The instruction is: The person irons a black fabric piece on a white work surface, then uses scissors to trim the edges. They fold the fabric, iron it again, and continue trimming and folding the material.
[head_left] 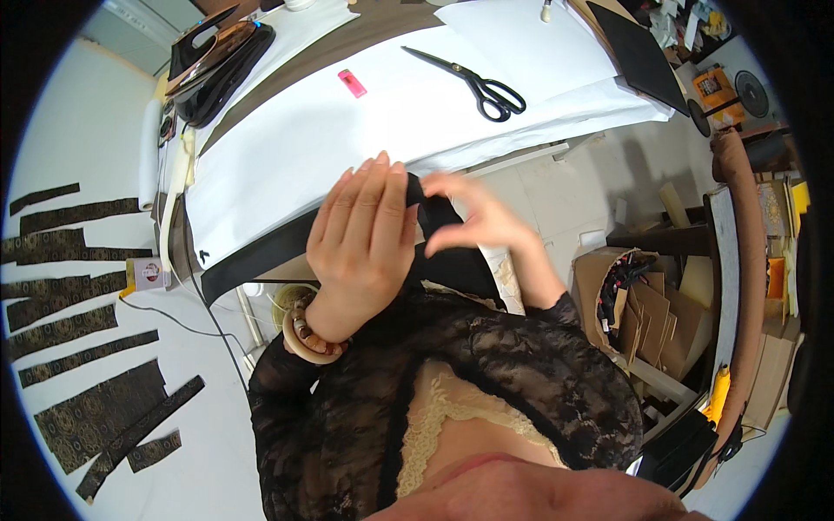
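My left hand is raised close to the camera, back toward me, fingers together over a black fabric strip. My right hand pinches the same black strip near its folded end, just right of the left hand. The strip runs down-left along the edge of a white sheet spread on the worktable. A bead bracelet sits on my left wrist. How far the left fingers close on the strip is hidden by the hand itself.
Black scissors and a small pink object lie on the white sheet. An iron rests at the table's far left. Dark patterned fabric strips lie on the floor at left. Cardboard box and shelves stand at right.
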A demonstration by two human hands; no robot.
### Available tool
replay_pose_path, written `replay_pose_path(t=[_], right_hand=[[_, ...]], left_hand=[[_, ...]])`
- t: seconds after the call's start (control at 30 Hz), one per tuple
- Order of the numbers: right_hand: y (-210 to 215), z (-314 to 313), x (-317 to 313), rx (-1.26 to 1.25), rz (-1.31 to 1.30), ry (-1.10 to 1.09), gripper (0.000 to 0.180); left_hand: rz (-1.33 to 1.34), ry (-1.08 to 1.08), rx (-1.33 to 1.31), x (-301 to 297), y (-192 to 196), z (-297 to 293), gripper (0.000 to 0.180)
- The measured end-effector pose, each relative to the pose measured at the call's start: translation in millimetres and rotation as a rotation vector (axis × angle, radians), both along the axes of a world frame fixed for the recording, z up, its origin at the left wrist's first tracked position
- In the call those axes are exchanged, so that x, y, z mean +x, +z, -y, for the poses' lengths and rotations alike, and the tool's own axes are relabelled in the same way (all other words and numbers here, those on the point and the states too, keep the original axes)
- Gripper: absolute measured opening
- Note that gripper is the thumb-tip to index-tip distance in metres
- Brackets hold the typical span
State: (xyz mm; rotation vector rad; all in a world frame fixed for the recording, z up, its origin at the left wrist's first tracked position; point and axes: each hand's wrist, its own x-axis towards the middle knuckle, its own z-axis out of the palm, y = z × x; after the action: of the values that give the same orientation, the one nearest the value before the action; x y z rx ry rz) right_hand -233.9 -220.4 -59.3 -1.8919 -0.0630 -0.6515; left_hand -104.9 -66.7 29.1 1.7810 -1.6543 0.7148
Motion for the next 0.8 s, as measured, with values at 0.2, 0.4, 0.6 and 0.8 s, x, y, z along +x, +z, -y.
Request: replay_pose_path(t=[0.2,0.4,0.6,0.8], right_hand=[[-17,145,4,-0.691,-0.342,-0.865,0.022],[-32,168,24,-0.720,-0.594,-0.691,0.031],[-34,170,30,-0.543,-0.682,-0.644,0.035],[-4,86,-35,0.430,-0.092,-0.411,0.027]], left_hand=[[-0.048,0.014,-0.013,-3,-1,5,0.026],[-0.091,0.027,-0.049,-8,-1,3,0.019],[-0.249,0.036,-0.074,-18,1,3,0.019],[-0.285,0.060,-0.083,-23,0,6,0.016]])
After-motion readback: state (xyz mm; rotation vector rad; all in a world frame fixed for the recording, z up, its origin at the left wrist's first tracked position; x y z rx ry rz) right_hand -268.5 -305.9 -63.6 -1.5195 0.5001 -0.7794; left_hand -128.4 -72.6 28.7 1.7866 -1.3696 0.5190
